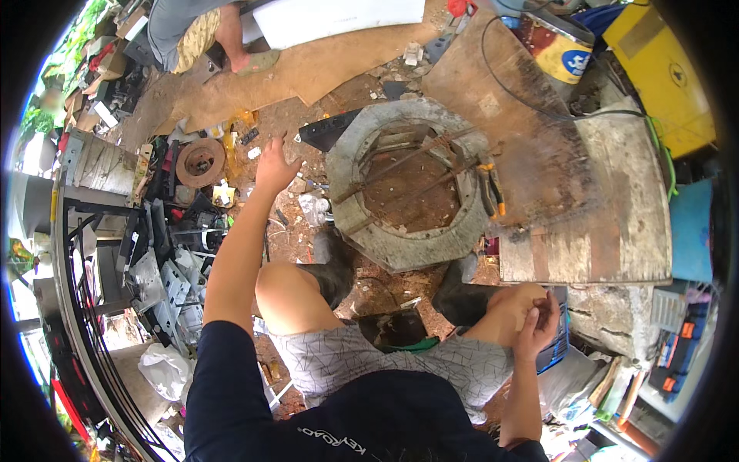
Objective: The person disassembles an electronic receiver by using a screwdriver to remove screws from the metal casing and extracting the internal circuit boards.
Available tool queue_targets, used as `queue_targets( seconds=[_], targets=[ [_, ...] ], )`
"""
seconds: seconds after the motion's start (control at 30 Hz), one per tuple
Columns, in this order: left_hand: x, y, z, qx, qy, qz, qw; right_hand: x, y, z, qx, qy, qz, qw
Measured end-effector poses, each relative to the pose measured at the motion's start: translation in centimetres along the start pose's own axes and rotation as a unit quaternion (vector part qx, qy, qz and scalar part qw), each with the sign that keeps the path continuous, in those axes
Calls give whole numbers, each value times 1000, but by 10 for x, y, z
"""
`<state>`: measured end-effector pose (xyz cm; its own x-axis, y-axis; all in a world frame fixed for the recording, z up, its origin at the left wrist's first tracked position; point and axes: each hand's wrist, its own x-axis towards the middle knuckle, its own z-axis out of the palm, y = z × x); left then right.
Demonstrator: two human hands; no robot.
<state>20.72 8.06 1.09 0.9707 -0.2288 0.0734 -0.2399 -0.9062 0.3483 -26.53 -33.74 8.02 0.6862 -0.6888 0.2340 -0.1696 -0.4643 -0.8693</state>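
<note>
My left hand [275, 164] is stretched forward over the littered ground, its fingers spread and nothing in it. Close by its fingertips lies a flat black piece [329, 131]. My right hand [539, 327] rests by my right knee, fingers loosely curled and thumb apart, with nothing seen in it. Between and ahead of my knees sits a grey octagonal ring [408, 250] with a round opening. Two rusty bars [400, 171] cross that opening. On the ring's right rim lie pliers [490, 191] with black and orange handles.
Scrap metal pieces [158, 285] and a rusty round part [200, 162] lie at left. A worn wooden board [589, 246] is at right, near a yellow bucket [560, 54] and a yellow box [662, 77]. Another person's foot [256, 63] stands on brown sheeting [323, 69].
</note>
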Motion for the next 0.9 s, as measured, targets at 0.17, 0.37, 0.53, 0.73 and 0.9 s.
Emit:
queue_targets(
  seconds=[0.17, 0.37, 0.53, 0.73, 0.9],
  targets=[
    [74, -1, 68, 167, -74, -44, 982, 17, 3, 11, -46, 13, 18, 999],
    [136, 0, 131, 175, -194, -62, 963, 28, -4, 28, -55, -2, 56, 997],
    [149, 10, 104, 112, -180, -69, 975, 22, -3, 29, -80, 2, 68, 994],
    [131, -18, -6, 185, -52, 30, 981, 32, -21, 40, -59, -35, 51, 996],
    [91, 5, -134, 90, 19, 145, 985, 22, -16, 34, 49, 46, 48, 997]
  ],
)
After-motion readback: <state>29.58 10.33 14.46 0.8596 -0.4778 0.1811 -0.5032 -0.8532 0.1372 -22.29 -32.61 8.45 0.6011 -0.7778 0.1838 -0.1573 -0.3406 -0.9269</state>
